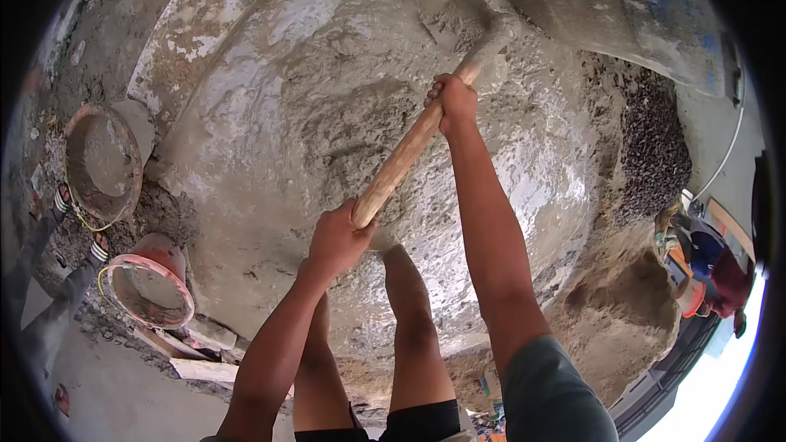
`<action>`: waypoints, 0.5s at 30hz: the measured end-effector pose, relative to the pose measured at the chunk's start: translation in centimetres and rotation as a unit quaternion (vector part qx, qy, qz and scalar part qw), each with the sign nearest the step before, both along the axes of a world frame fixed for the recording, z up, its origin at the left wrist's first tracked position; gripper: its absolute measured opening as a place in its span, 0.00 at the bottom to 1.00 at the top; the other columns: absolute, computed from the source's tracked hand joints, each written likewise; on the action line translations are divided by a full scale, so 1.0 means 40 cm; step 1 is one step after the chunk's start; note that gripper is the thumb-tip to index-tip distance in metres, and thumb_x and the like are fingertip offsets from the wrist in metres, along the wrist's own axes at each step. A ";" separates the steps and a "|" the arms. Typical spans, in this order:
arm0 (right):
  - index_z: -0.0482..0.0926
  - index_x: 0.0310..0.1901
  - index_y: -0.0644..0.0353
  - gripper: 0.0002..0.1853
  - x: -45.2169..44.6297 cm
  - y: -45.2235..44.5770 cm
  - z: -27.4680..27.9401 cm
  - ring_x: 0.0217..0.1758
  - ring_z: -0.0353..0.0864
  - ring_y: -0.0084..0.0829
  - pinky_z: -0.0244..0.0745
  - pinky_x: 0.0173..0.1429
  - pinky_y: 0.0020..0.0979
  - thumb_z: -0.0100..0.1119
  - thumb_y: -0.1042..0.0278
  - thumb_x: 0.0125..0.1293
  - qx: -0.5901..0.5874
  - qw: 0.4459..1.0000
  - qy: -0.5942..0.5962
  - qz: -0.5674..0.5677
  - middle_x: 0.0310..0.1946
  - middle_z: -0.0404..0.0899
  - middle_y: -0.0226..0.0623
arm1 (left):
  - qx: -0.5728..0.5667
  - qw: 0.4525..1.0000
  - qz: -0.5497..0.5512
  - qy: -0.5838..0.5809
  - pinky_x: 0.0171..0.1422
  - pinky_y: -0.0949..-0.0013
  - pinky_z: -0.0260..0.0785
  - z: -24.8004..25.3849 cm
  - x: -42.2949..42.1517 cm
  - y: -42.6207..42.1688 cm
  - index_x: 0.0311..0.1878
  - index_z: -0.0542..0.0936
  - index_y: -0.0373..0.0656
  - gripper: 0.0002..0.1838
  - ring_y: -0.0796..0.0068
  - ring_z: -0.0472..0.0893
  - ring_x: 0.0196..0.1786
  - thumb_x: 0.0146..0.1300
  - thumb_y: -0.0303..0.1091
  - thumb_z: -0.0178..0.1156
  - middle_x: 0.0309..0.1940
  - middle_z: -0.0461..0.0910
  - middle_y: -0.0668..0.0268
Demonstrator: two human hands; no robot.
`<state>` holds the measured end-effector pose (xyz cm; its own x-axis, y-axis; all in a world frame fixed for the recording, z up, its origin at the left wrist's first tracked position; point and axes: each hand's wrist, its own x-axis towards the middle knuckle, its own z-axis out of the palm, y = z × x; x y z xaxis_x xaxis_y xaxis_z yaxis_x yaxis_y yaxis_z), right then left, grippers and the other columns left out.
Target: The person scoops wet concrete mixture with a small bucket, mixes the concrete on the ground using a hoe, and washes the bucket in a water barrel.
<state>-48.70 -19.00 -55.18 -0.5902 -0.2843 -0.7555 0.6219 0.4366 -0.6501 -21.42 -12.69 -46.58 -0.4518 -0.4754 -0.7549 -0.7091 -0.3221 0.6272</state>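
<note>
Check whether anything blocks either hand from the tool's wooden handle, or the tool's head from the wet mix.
Nothing visible does. The left hand and right hand both grip the wooden handle directly, and the tool's head appears to sit in the wet mix, with no object between.

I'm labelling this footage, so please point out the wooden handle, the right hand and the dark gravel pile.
Wooden handle (401, 164): head view, on the bare stretch along its shaft.
Right hand (456, 102): head view, on its middle.
Dark gravel pile (655, 143): head view, on its upper surface.
</note>
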 end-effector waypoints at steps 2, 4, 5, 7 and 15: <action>0.72 0.31 0.69 0.05 0.021 0.034 -0.141 0.20 0.71 0.33 0.69 0.25 0.38 0.54 0.76 0.58 0.089 0.994 -0.041 0.044 0.21 0.71 0.38 | 0.026 0.999 -0.003 -0.025 0.33 0.60 0.70 -0.022 0.026 0.059 0.38 0.77 0.36 0.14 0.60 0.82 0.27 0.57 0.36 0.66 0.23 0.79 0.54; 0.72 0.29 0.67 0.04 0.128 0.076 -0.180 0.19 0.71 0.34 0.70 0.25 0.38 0.54 0.76 0.58 0.147 0.984 -0.077 0.060 0.21 0.71 0.40 | 0.033 0.998 -0.009 -0.058 0.35 0.61 0.71 -0.026 0.096 0.128 0.39 0.77 0.35 0.15 0.61 0.83 0.29 0.57 0.37 0.66 0.23 0.79 0.54; 0.73 0.27 0.67 0.05 0.189 0.114 -0.176 0.19 0.72 0.36 0.70 0.25 0.39 0.54 0.76 0.58 0.155 0.983 -0.083 0.053 0.21 0.72 0.42 | 0.032 0.996 -0.021 -0.078 0.37 0.60 0.72 -0.007 0.155 0.161 0.39 0.77 0.34 0.15 0.60 0.83 0.30 0.57 0.37 0.66 0.23 0.80 0.54; 0.74 0.24 0.66 0.06 0.306 0.268 -0.365 0.19 0.72 0.37 0.70 0.25 0.39 0.53 0.76 0.57 0.151 0.985 -0.061 0.050 0.21 0.73 0.42 | 0.063 0.992 -0.016 -0.107 0.38 0.60 0.72 0.090 0.214 0.207 0.40 0.77 0.33 0.15 0.59 0.84 0.33 0.57 0.36 0.65 0.24 0.80 0.53; 0.72 0.28 0.62 0.05 0.737 0.505 0.118 0.19 0.72 0.26 0.69 0.23 0.32 0.59 0.75 0.57 0.146 0.963 -0.225 -0.032 0.20 0.71 0.33 | 0.113 0.961 -0.106 -0.229 0.37 0.53 0.75 0.402 0.584 0.359 0.39 0.80 0.34 0.18 0.45 0.84 0.35 0.53 0.40 0.68 0.27 0.82 0.46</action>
